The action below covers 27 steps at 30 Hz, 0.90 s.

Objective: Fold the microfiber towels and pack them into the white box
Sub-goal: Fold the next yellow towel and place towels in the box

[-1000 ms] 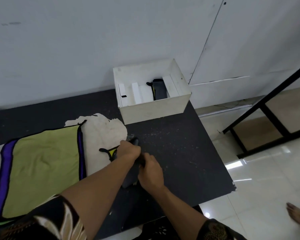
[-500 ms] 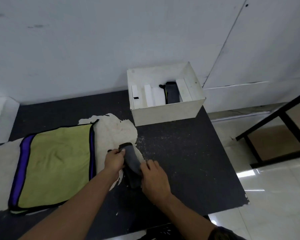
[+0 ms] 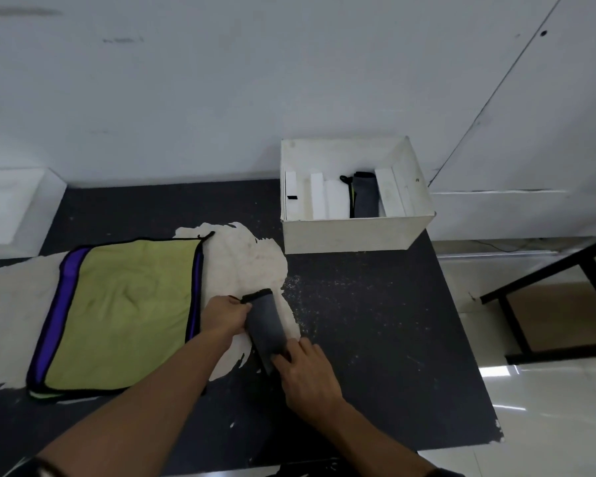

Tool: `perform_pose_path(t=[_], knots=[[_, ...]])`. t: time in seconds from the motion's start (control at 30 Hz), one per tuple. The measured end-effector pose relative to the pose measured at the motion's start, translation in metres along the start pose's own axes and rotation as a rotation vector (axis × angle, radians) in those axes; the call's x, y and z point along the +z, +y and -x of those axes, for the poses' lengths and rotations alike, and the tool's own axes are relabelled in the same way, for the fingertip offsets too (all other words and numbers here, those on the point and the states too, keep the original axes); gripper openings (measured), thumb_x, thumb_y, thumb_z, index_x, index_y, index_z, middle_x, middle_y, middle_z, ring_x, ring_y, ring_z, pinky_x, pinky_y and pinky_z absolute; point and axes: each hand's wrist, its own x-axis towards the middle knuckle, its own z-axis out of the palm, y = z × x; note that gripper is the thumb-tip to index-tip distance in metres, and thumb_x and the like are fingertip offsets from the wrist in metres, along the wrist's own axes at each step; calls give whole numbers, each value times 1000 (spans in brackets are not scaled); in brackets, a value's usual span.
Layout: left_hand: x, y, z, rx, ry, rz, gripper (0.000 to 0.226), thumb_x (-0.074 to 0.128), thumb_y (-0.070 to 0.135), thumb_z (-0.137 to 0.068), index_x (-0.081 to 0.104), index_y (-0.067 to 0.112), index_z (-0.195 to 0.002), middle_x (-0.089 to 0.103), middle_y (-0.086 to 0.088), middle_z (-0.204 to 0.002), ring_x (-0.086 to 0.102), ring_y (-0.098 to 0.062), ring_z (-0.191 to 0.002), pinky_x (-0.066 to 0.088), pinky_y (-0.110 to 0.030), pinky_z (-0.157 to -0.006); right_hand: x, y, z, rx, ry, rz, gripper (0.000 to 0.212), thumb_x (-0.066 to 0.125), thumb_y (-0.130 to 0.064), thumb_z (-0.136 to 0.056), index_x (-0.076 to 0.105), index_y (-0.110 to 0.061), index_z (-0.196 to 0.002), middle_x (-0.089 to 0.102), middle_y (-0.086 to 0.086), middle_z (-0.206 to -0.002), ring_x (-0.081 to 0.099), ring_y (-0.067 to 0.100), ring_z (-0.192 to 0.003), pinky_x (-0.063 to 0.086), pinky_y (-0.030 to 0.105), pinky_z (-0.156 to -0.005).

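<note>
While the folded grey towel [image 3: 267,327] lies on the black table [image 3: 375,321], partly over a pale worn patch of the surface, both hands are engaged on it. The left hand [image 3: 226,316] grips the far end at its left edge, fingers curled round the black trim. The right hand [image 3: 305,370] holds the near end, fingers curled over it; whether the thumb is tucked beneath cannot be told. The towel is a narrow strip. Its long axis runs away from the person, with the far end leaning somewhat to the left. The white box [image 3: 355,232] stands farther off and to the right of both hands, against the wall, clear of the towel. One packed grey towel [image 3: 365,197] already sits inside, on edge between white dividers, its long axis running front to back. Judgement: folding of the held piece looks complete or nearly so, and the coming move is a carry forward and to the right. The strip needs only a slight turn to the right to match the packed one. The right hand lies on the box's side; neither hand is plainly nearer. A stack of green towels [image 3: 124,311] with purple borders lies flat to the left, not yet folded.
</note>
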Motion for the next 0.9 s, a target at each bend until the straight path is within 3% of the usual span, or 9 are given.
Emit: perform_pose_path(t=[0.2, 0.37, 0.47, 0.57, 0.67, 0.73, 0.8, 0.9], knots=[[2, -4, 2, 101, 56, -113, 19, 78, 29, -78, 68, 14, -74, 70, -6, -74, 68, -25, -74, 59, -45, -74, 5, 3, 7, -122, 15, 19, 32, 56, -41, -87, 64, -27, -115, 56, -3, -100, 54, 19, -89, 50, 32, -72], [3, -2, 16, 188, 120, -120, 29, 75, 33, -81, 58, 14, -96, 65, 0, -84, 66, -25, -87, 52, -33, -73, 5, -1, 5, -84, -26, 1, 26, 56, -30, -85, 67, -22, -107, 53, 1, -100, 52, 22, -91, 46, 34, -74], [2, -6, 35, 380, 177, -119, 35, 69, 23, -86, 53, 11, -115, 61, -7, -106, 61, -26, -97, 52, -42, -84, 0, -2, 3, -2, 77, -75, 18, 55, -23, -84, 67, -21, -97, 51, -2, -94, 52, 19, -84, 42, 29, -68], [1, -21, 54, 677, 242, -313, 47, 66, 20, -87, 51, 10, -130, 50, -10, -132, 51, -28, -116, 46, -45, -97, -6, 0, -2, 112, 162, -167, 20, 55, -23, -88, 61, -21, -107, 53, -1, -103, 52, 18, -87, 46, 29, -68], [5, -40, 60, 780, 97, -646, 62, 57, 33, -93, 35, 18, -149, 22, -3, -160, 27, -26, -142, 32, -47, -111, -7, 2, -13, 110, 71, -146, 46, 55, -25, -90, 44, -22, -134, 42, 5, -140, 48, 24, -109, 50, 38, -83], [7, -55, 57, 756, -30, -871, 67, 43, 43, -97, 15, 23, -155, -5, 3, -163, 7, -27, -149, 17, -48, -116, -6, 3, -19, 72, -54, -69, 64, 58, -25, -90, 30, -23, -147, 23, 4, -157, 39, 30, -123, 45, 45, -96], [8, -68, 53, 731, -83, -1014, 68, 25, 51, -100, -6, 24, -155, -24, 5, -159, -11, -26, -150, 3, -49, -118, -3, 3, -22, 72, -153, -34, 68, 56, -27, -92, 22, -25, -151, 10, 0, -162, 30, 34, -132, 36, 49, -104], [7, -71, 50, 744, -109, -1090, 68, 12, 52, -100, -21, 22, -150, -35, 2, -155, -25, -29, -145, -11, -51, -115, 1, 2, -23, 95, -165, -8, 67, 53, -28, -94, 21, -25, -152, 7, 0, -163, 26, 37, -135, 31, 51, -107]])
